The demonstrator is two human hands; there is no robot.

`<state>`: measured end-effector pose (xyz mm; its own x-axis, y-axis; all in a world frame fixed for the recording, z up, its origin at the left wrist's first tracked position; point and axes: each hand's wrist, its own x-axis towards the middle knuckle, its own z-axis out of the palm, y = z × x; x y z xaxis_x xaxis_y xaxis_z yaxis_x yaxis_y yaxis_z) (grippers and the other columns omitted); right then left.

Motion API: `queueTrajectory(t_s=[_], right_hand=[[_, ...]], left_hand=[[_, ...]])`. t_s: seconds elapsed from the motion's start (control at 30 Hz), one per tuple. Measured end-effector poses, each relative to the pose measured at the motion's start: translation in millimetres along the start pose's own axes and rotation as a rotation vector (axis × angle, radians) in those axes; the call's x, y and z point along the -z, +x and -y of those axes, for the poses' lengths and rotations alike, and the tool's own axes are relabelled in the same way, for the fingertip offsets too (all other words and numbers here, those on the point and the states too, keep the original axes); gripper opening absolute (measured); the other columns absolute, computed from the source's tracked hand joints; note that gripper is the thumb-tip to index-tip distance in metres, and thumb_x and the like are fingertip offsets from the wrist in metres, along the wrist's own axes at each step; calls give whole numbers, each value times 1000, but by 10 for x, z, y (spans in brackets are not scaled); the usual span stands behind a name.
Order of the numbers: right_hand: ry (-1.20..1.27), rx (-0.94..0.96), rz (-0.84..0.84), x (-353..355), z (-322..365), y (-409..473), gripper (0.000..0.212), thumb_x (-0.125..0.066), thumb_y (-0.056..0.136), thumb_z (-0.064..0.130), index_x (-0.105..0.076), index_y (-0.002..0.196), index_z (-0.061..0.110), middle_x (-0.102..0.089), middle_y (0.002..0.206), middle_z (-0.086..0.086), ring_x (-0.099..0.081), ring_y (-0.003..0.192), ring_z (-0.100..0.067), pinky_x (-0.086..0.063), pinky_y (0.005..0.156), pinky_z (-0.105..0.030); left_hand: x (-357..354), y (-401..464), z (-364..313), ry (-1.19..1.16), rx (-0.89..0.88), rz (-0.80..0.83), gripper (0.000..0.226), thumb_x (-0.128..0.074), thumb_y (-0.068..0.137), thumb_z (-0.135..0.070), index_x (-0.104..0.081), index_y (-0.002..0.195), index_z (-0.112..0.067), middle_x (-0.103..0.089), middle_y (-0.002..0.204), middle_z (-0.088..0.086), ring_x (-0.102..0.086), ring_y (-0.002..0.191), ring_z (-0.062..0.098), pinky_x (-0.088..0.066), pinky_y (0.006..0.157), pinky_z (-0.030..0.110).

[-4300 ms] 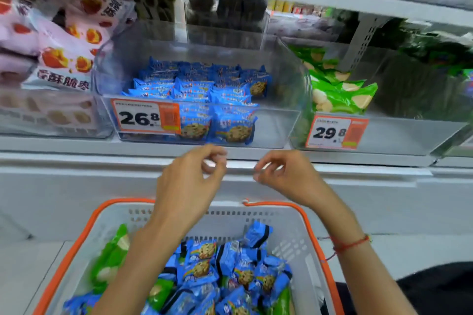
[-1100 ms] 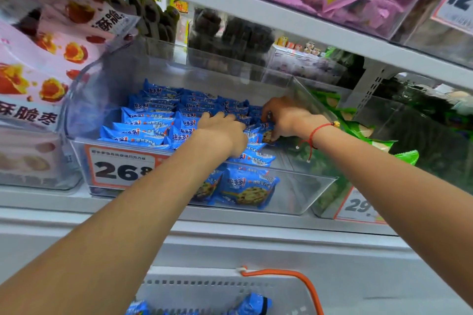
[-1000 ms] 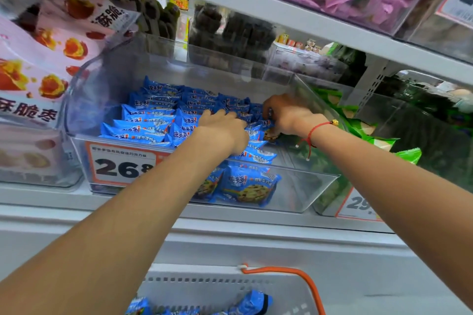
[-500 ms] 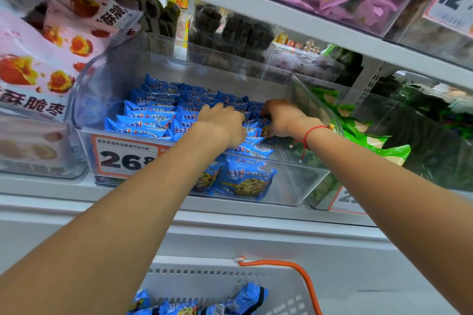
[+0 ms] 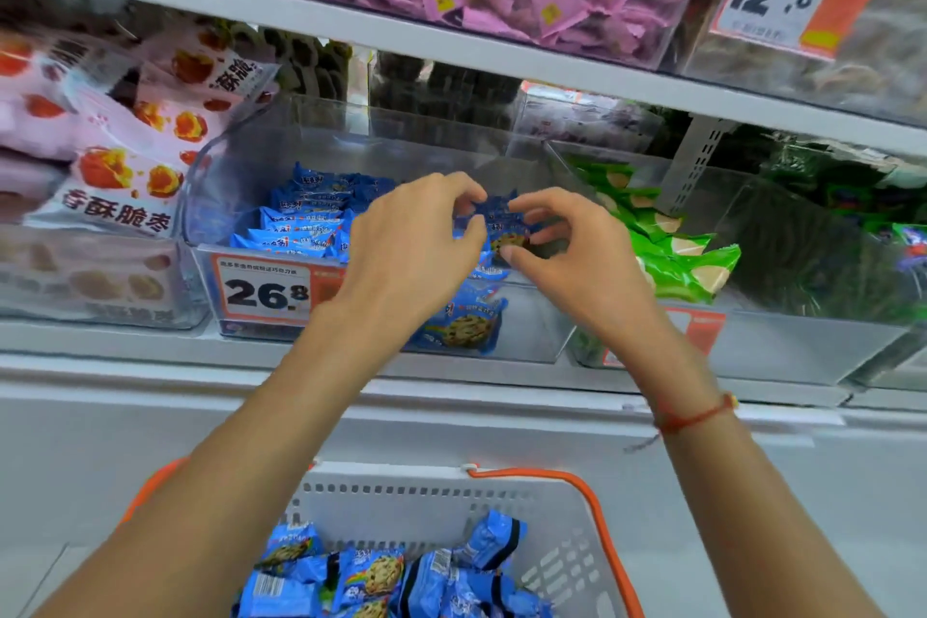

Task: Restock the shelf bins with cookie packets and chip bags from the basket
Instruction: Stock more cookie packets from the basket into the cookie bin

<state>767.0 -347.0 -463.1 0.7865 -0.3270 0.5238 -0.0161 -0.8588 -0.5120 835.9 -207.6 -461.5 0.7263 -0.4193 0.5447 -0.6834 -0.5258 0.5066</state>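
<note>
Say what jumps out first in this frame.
Both hands, left hand and right hand, meet mid-frame over the clear bin of blue cookie packets; whether they hold one is unclear. Its 26.8 price tag sits front left. More blue packets fill the orange-rimmed basket below.

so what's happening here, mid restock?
Yes. A person's left hand and right hand are raised in front of the clear cookie bin, fingers curled around one blue cookie packet at the top of the pile. More blue packets wait in the orange-rimmed basket below. The bin to the right holds green chip bags.
</note>
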Motion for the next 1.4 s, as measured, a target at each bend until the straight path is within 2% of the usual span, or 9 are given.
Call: queueTrajectory(t_s=[0.13, 0.3, 0.43, 0.53, 0.83, 0.97, 1.13, 1.27, 1.4], right_hand=[[209, -70, -20, -15, -32, -582, 21, -76, 75, 10, -64, 86, 23, -60, 70, 10, -55, 60, -3, -44, 61, -11], [214, -326, 149, -395, -464, -1199, 21, -71, 80, 13, -64, 78, 33, -60, 64, 8, -55, 55, -2, -46, 60, -23], [81, -465, 357, -677, -773, -1640, 10, -65, 85, 20, -65, 87, 29, -62, 73, 8, -61, 67, -9, -49, 63, -28], [-24, -568, 566, -894, -933, -1908, 9, -61, 88, 21, -64, 95, 26, -65, 87, 0, -64, 83, -20, -48, 72, -28], [-128, -612, 1235, -1533, -1100, -2812, 51, -56, 93, 24, -41, 140, 10, -50, 134, -11, -51, 121, -28, -44, 96, -37], [-81, -715, 1248, -1547, -1154, -3115, 46, -51, 97, 34, -45, 136, 10, -52, 130, -11, -48, 125, -28, -41, 98, -34], [60, -764, 1120, -1525, -1194, -3003, 37, -72, 82, 34, -58, 110, 14, -58, 102, -3, -54, 99, -19, -43, 88, -30], [87, -687, 1025, -1394, -1139, -2634, 44, -70, 84, 34, -61, 121, 13, -56, 131, -7, -55, 116, -21, -42, 91, -26], [273, -676, 782, -1115, -1012, -2168, 45, -66, 86, 40, -62, 122, 14, -63, 99, -1, -60, 84, -11, -47, 78, -21]], left_hand=[[-39, -585, -9, -120, 104, -4, 16, -56, 89, -36, -64, 103, -36, -67, 94, -18, -63, 91, 7, -47, 75, 30], [-358, -1332, 289, -202, 294, 156, 11, -58, 90, -34, -64, 98, -38, -66, 84, -20, -62, 85, 1, -50, 71, 29], [-670, -1816, 594, -169, 398, 297, 15, -55, 93, -30, -59, 102, -41, -60, 85, -26, -58, 82, -6, -40, 59, 14], [-898, -2147, 816, -77, 472, 462, 18, -52, 96, -30, -59, 111, -37, -56, 91, -23, -57, 87, 1, -45, 67, 22], [-1341, -2955, 1145, 4, 472, 930, 33, -50, 98, -37, -51, 130, -32, -57, 131, -12, -57, 114, 11, -48, 94, 31], [-1365, -3116, 1152, 76, 356, 958, 38, -51, 97, -37, -49, 135, -32, -62, 127, -10, -60, 111, 10, -47, 98, 27], [-1414, -3124, 1195, 42, 392, 982, 38, -50, 98, -37, -50, 136, -32, -57, 133, -11, -55, 118, 7, -43, 103, 27], [-1387, -2958, 1174, -323, 616, 972, 39, -41, 100, -42, -46, 137, -29, -46, 141, -10, -46, 126, 11, -38, 105, 31], [-1225, -2504, 998, -583, 689, 746, 36, -43, 97, -45, -49, 129, -29, -52, 130, -7, -49, 116, 8, -37, 95, 22]])
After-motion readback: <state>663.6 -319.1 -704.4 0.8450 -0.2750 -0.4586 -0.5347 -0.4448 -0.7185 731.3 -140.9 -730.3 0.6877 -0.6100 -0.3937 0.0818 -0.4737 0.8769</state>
